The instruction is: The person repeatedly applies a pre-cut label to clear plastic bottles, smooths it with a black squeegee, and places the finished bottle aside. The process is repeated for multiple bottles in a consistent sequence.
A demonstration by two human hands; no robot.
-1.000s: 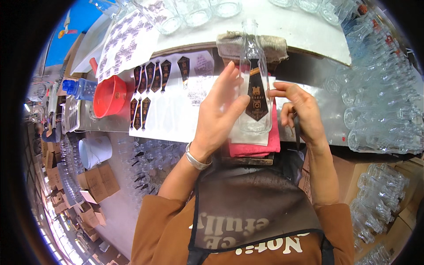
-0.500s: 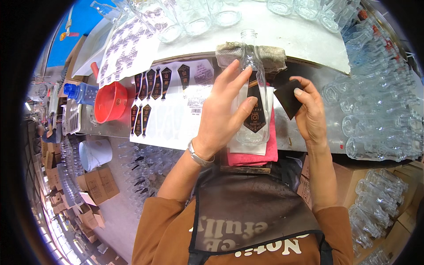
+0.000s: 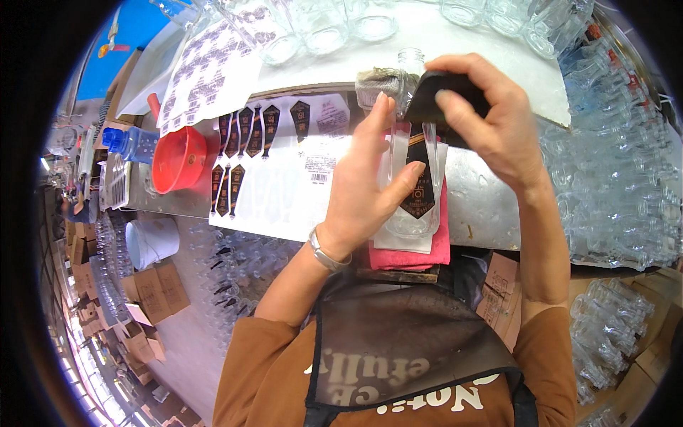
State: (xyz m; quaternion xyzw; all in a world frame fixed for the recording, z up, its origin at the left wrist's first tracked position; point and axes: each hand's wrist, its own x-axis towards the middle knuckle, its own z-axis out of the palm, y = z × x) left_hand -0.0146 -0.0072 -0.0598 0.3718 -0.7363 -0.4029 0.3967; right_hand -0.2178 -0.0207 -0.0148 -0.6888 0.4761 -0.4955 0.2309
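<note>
A clear glass bottle [image 3: 431,153] lies on its back in front of me, its neck pointing away. A long black tie-shaped label [image 3: 418,188] sits on its face. My left hand [image 3: 363,181] is open with fingers stretched along the bottle's left side, the thumb at the label's edge. A flat black scraper [image 3: 425,96] is pinched in my right hand [image 3: 491,117], over the bottle's shoulder and the label's upper end. Part of the bottle's neck is hidden behind that scraper. Beneath the bottle are white paper and a pink cloth [image 3: 409,257]; a grey rag [image 3: 376,84] is under its neck.
A sheet of black labels [image 3: 274,188] lies left of the bottle, beside a red bowl [image 3: 178,162] and a blue-capped plastic bottle [image 3: 134,144]. Glass bottles [image 3: 597,192] crowd the right side; others [image 3: 324,32] stand at the back. A white bucket [image 3: 152,245] is on the floor.
My right hand has brought the black scraper left and away from me, from beside the bottle to over its shoulder. The left hand's fingers have shifted off the bottle's upper part to its left side.
</note>
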